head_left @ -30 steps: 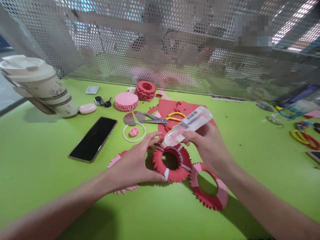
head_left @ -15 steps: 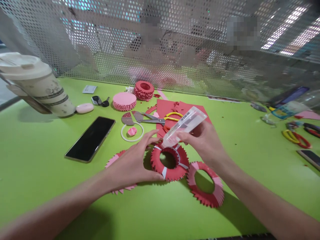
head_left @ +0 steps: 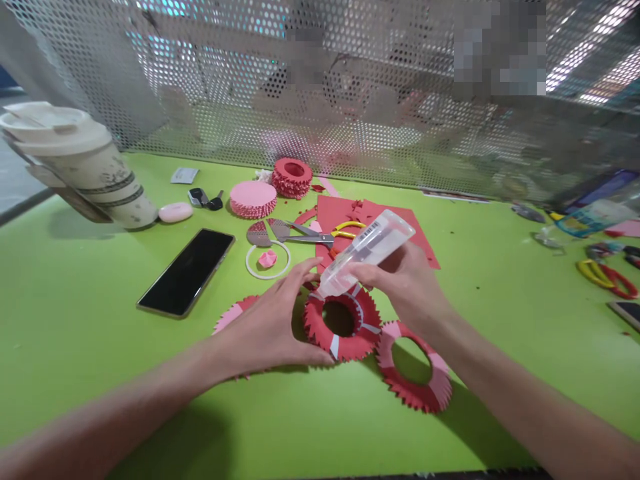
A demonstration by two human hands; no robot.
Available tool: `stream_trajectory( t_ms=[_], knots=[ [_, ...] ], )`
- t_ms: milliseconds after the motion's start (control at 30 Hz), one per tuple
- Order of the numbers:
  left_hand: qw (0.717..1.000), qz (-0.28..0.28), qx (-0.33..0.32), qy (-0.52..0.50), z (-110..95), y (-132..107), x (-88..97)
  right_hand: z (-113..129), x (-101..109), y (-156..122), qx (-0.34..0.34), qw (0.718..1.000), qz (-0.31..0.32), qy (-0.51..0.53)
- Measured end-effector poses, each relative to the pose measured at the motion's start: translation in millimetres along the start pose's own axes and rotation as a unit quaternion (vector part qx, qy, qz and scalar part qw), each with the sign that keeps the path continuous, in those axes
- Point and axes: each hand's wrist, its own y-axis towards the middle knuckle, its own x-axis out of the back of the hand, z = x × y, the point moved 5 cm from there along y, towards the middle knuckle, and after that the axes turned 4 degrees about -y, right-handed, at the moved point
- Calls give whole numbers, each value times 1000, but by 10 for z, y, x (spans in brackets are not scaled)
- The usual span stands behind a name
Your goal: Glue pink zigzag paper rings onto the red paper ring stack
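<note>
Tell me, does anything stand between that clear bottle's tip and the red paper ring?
Nothing visible does. The tip of the clear plastic bottle, held in the right hand, sits right at the upper edge of the red paper ring, though I cannot tell whether they touch. The left hand rests against the ring's other side.

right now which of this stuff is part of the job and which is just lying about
Job: left hand on red serrated paper ring; right hand with clear plastic bottle; pink-and-red paper ring; yellow-handled scissors.
Lying about: black phone, tall lidded cup, keys.
</note>
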Motion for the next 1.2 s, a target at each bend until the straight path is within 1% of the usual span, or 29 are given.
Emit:
stream_trajectory(
  t_ms=[100, 200, 267, 333, 400, 433, 467, 533, 567, 600, 633, 733, 767, 833, 933, 1000, 1067, 1133, 1200],
  knots=[
    [1000, 7, -2, -1, -9, -9, 7, -11, 27, 17, 8, 1000, 2, 7],
    [1000, 7, -7, 7, -45, -18, -11, -58, 118, 31, 17, 999, -9, 30],
    [1000, -7, 4, 28, -57, -21, -27, -94, 195, 30, 20, 998, -26, 46],
    [997, -35, 15, 61, -62, -23, -16, -111, 256, 19, 20, 997, -41, 59],
    [994, -59, 5, 91, -75, -24, 32, -111, 283, 0, 11, 996, -45, 79],
    [993, -58, -9, 98, -86, -22, 62, -107, 287, -12, 3, 994, -46, 94],
    [994, -47, -24, 97, -98, -18, 88, -106, 288, -27, -6, 993, -49, 110],
    [996, 0, -46, 79, -118, -7, 108, -116, 283, -66, -24, 988, -58, 139],
    [996, 20, -51, 70, -128, -3, 102, -129, 279, -90, -33, 986, -62, 150],
    [996, 26, -50, 66, -137, 0, 87, -146, 273, -117, -42, 984, -63, 159],
    [997, 17, -45, 68, -143, 0, 69, -165, 268, -148, -51, 982, -64, 168],
    [994, -32, -19, 100, -154, -21, -7, -210, 262, -252, -73, 978, -64, 187],
    [993, -39, -15, 114, -155, -31, -21, -211, 264, -287, -77, 977, -64, 189],
    [990, -32, -30, 134, -163, -40, -5, -193, 276, -353, -78, 977, -69, 188],
    [990, 12, -77, 121, -170, -9, 83, -153, 294, -433, -78, 980, -70, 170],
    [990, 30, -81, 111, -158, 22, 102, -143, 311, -473, -76, 984, -67, 144],
    [989, 9, -75, 126, -166, 37, 58, -147, 339, -504, -63, 990, -63, 106],
    [985, -28, -68, 154, -197, 21, -33, -158, 371, -528, -48, 995, -59, 72],
    [981, -51, -57, 178, -224, -10, -117, -163, 399, -551, -39, 996, -59, 56]
  ],
)
